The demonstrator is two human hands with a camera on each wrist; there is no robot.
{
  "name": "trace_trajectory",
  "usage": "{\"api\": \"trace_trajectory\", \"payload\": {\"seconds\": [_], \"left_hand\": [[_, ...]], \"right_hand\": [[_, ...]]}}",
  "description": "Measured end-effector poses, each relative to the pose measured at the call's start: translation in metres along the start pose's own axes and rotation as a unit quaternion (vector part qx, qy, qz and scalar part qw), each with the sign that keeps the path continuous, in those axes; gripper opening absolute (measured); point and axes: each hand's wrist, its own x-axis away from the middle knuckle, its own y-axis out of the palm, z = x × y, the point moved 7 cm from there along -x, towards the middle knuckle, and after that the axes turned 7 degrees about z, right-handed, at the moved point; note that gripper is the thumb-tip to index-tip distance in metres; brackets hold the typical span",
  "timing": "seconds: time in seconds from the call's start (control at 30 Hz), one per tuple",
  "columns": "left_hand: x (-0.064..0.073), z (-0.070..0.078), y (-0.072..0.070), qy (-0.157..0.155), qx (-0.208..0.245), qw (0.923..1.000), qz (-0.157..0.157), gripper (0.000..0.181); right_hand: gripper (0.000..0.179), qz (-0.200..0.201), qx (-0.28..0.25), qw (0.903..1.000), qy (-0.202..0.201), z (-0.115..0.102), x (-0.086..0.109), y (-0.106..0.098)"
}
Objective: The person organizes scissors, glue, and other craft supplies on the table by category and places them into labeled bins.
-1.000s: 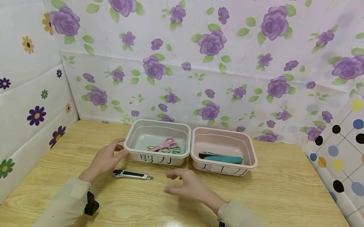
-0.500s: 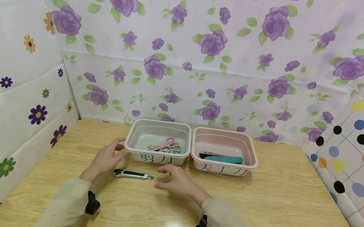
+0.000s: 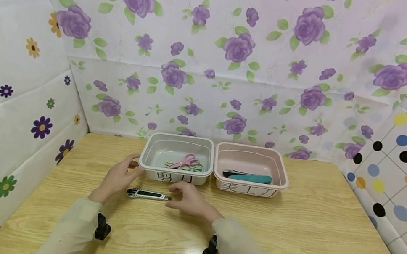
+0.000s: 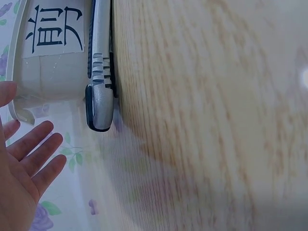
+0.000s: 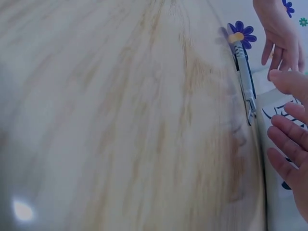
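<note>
A silver-and-black utility knife [image 3: 147, 195] lies on the table in front of the pale grey bin [image 3: 173, 173], its blade end toward the right. My left hand [image 3: 119, 178] is at the bin's front left corner, thumb and fingers spread about the rim; whether they touch it I cannot tell. In the left wrist view the fingers [image 4: 33, 144] look straight. My right hand [image 3: 190, 201] is beside the knife's blade end, thumb and fingers apart with nothing between them. Inside the grey bin are pink scissors [image 3: 184, 162] and green-handled scissors [image 3: 196, 168].
To the right of the grey bin stands a pink bin [image 3: 248, 183] holding a teal utility knife [image 3: 250, 177] and a black one [image 3: 229, 173]. Both bins bear printed labels. Patterned cloth [image 3: 207, 98] hangs behind the wooden table [image 3: 309, 225] and at both sides.
My right hand has moved left across the table, up to the knife's blade end. The left hand has stayed at the bin's corner, and the knife has not moved.
</note>
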Motion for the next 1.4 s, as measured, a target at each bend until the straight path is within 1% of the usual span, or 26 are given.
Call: {"api": "trace_trajectory", "payload": {"seconds": [0.17,0.4,0.57,0.7,0.87,1.17,1.4], "left_hand": [[-0.001,-0.001,0.0,-0.001,-0.001,1.0,0.001,0.054],[-0.003,0.0,0.0,-0.01,-0.003,0.9999,-0.003,0.055],[-0.002,0.0,0.001,-0.015,0.005,0.9998,-0.01,0.054],[-0.002,-0.001,0.001,-0.013,0.005,0.9999,-0.006,0.053],[-0.003,-0.002,0.002,-0.01,-0.001,0.9999,-0.005,0.054],[-0.002,-0.004,0.002,-0.012,-0.006,0.9999,-0.005,0.055],[-0.001,-0.005,0.002,-0.011,-0.004,0.9999,-0.004,0.055]], "right_hand": [[0.046,0.004,0.012,0.9999,-0.01,-0.003,-0.009,0.008],[0.04,-0.004,-0.019,0.9997,0.011,-0.002,-0.017,0.019],[0.035,-0.007,-0.018,0.9996,0.021,0.0,-0.017,0.024],[0.033,-0.003,-0.01,0.9999,0.009,-0.001,-0.02,0.026],[0.032,-0.002,0.02,0.9997,-0.017,-0.002,-0.025,0.031],[0.032,-0.003,0.042,0.9987,-0.029,-0.003,-0.031,0.041],[0.025,-0.005,0.066,0.9971,-0.037,-0.007,-0.032,0.044]]}}
